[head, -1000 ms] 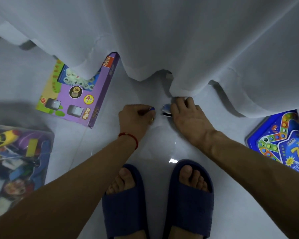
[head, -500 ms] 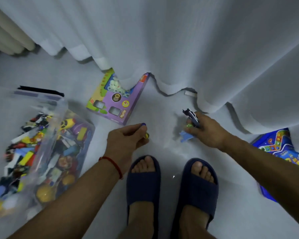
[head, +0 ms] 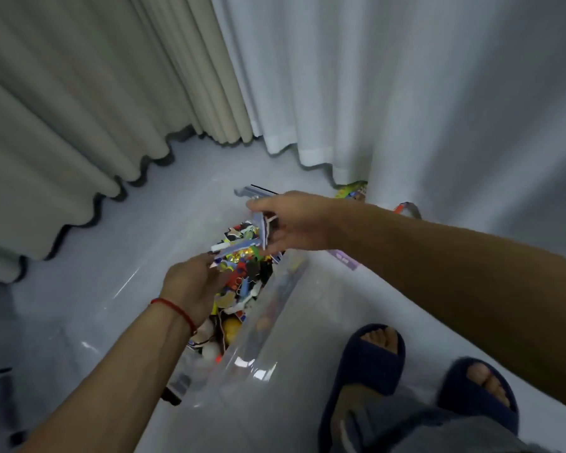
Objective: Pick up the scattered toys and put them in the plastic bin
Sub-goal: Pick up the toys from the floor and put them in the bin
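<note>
A clear plastic bin (head: 266, 349) full of small colourful toys (head: 242, 273) stands on the pale floor in front of me. My right hand (head: 294, 223) hovers above the bin's far end and pinches a flat blue-grey toy piece (head: 262, 231) between thumb and fingers. Over the bin's left rim, my left hand (head: 193, 282), with a red string at the wrist, points its loose fingers down at the toys. No toy shows in it.
Beige and white curtains (head: 307, 76) hang to the floor behind the bin. A purple game box (head: 344, 257) peeks out under my right forearm, its colourful end (head: 352, 191) at the curtain hem. My feet in navy slippers (head: 366, 364) stand right of the bin.
I turned left from the curtain to the bin. Both hands left the floor and now hover over the bin, and the small piece my left hand pinched is no longer visible.
</note>
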Demonstrator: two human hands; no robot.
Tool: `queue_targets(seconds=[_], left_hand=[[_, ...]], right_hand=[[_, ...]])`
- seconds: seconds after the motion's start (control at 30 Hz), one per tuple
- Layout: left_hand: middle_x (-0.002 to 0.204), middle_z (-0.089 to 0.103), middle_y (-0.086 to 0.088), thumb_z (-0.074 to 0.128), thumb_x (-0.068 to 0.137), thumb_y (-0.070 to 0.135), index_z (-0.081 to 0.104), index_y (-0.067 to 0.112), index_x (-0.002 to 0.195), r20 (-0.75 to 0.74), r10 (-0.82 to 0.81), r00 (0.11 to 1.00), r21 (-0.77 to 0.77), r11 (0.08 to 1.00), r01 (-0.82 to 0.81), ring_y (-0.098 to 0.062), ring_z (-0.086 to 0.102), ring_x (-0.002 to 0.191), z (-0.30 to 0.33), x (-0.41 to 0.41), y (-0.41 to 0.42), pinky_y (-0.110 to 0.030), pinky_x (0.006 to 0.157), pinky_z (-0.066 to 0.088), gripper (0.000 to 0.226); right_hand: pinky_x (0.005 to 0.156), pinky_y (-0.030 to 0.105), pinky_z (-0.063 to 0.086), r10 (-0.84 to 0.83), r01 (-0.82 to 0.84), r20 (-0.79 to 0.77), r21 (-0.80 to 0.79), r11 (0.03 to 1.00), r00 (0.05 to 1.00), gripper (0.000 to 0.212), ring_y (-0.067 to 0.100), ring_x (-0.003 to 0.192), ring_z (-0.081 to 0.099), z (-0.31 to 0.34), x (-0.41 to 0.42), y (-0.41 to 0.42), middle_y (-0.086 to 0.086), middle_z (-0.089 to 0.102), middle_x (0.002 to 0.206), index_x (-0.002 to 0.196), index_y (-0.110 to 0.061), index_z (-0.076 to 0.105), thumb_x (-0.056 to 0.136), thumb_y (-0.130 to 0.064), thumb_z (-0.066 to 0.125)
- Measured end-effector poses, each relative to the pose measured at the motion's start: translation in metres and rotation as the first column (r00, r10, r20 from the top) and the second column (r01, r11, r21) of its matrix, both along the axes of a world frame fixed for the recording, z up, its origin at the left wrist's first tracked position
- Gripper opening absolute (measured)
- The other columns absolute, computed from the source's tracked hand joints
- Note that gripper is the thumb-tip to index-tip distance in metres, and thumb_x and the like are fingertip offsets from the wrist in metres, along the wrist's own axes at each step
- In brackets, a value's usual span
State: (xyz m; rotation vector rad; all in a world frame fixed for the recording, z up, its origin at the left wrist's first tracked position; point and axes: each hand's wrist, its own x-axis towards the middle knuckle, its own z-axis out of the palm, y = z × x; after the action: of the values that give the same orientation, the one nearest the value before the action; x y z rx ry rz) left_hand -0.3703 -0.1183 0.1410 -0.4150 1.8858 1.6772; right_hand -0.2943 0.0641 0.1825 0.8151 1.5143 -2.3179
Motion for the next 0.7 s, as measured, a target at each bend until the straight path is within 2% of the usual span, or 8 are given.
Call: queue_targets(seconds=[0.03,0.1,0.2,0.3,0.4,0.47,0.6,0.7], left_hand=[[0.081,0.054,-0.016,0.051,0.093,0.0,0.055,-0.002,0.083,-0.05,-0.054,0.997,-0.061,0.997,0.051,-0.031,0.058,0.085,0.003,-0.002,0.001,-0.028,0.052,0.05,0.011],[0.085,0.057,-0.014,0.05,0.091,0.004,0.058,-0.002,0.097,-0.165,-0.233,0.958,-0.209,0.958,0.197,-0.031,0.058,0.083,0.003,0.002,0.012,-0.027,0.065,0.055,0.011],[0.129,0.06,-0.014,0.053,0.093,0.013,0.057,0.007,0.13,-0.345,-0.463,0.817,-0.405,0.858,0.316,-0.03,0.057,0.118,-0.017,0.02,0.048,-0.034,0.1,0.043,0.038],[0.149,0.044,-0.007,0.058,0.086,0.026,0.05,0.016,0.139,-0.48,-0.774,0.412,-0.61,0.632,0.478,-0.023,0.039,0.137,-0.049,0.041,0.095,-0.024,0.107,0.027,0.055],[0.159,0.027,-0.011,0.056,0.072,0.039,0.052,0.023,0.138,-0.367,-0.925,-0.098,-0.876,0.308,0.372,-0.036,0.021,0.146,-0.086,0.036,0.134,-0.052,0.114,0.028,0.068],[0.161,0.022,-0.011,0.059,0.069,0.043,0.053,0.025,0.136,-0.2,-0.937,-0.286,-0.969,0.145,0.202,-0.041,0.013,0.147,-0.102,0.026,0.148,-0.06,0.109,0.03,0.07],[0.159,0.025,-0.015,0.048,0.073,0.048,0.054,0.019,0.138,-0.188,-0.895,-0.403,-0.98,0.144,0.138,-0.044,0.006,0.148,-0.113,0.015,0.151,-0.06,0.114,0.025,0.071],[0.156,0.032,-0.016,0.047,0.077,0.049,0.056,0.016,0.135,-0.268,-0.89,-0.37,-0.959,0.208,0.193,-0.042,0.008,0.148,-0.113,0.018,0.151,-0.057,0.116,0.024,0.067]], right_hand=[[0.098,0.058,0.049,0.001,-0.001,0.005,0.009,1.0,1.0,0.03,0.045,0.119,0.055,-0.004,-0.004,0.0,0.029,0.045,0.134,0.12,-0.003,0.052,0.099,-0.024,0.058],[0.098,0.056,0.049,-0.074,0.072,0.024,0.097,0.993,0.997,0.024,0.039,0.106,0.061,-0.017,0.004,0.015,0.026,0.054,0.119,0.109,-0.005,0.06,0.094,-0.023,0.062],[0.082,0.039,0.055,-0.33,0.32,0.044,0.145,0.936,0.943,0.021,0.025,0.079,0.061,-0.051,0.051,0.062,0.012,0.06,0.092,0.104,-0.004,0.067,0.089,-0.018,0.066],[0.077,0.04,0.057,-0.543,0.436,0.163,0.429,0.791,0.824,0.017,0.028,0.076,0.064,-0.105,0.13,0.119,0.017,0.067,0.092,0.099,-0.001,0.067,0.092,-0.015,0.06],[0.091,0.043,0.053,-0.549,0.049,0.383,0.787,0.615,0.743,0.029,0.036,0.098,0.065,-0.17,0.211,0.166,0.021,0.068,0.115,0.115,-0.004,0.066,0.093,-0.019,0.055],[0.102,0.038,0.044,-0.484,-0.218,0.479,0.838,0.5,0.732,0.039,0.038,0.12,0.057,-0.203,0.249,0.187,0.019,0.06,0.132,0.131,-0.009,0.059,0.093,-0.019,0.055],[0.106,0.042,0.04,-0.386,-0.35,0.449,0.887,0.301,0.806,0.051,0.04,0.127,0.05,-0.254,0.26,0.23,0.02,0.051,0.141,0.139,-0.009,0.051,0.089,-0.008,0.053],[0.114,0.045,0.033,-0.384,-0.355,0.461,0.879,0.318,0.8,0.061,0.037,0.138,0.037,-0.291,0.248,0.26,0.015,0.037,0.153,0.147,-0.012,0.04,0.088,-0.004,0.054]])
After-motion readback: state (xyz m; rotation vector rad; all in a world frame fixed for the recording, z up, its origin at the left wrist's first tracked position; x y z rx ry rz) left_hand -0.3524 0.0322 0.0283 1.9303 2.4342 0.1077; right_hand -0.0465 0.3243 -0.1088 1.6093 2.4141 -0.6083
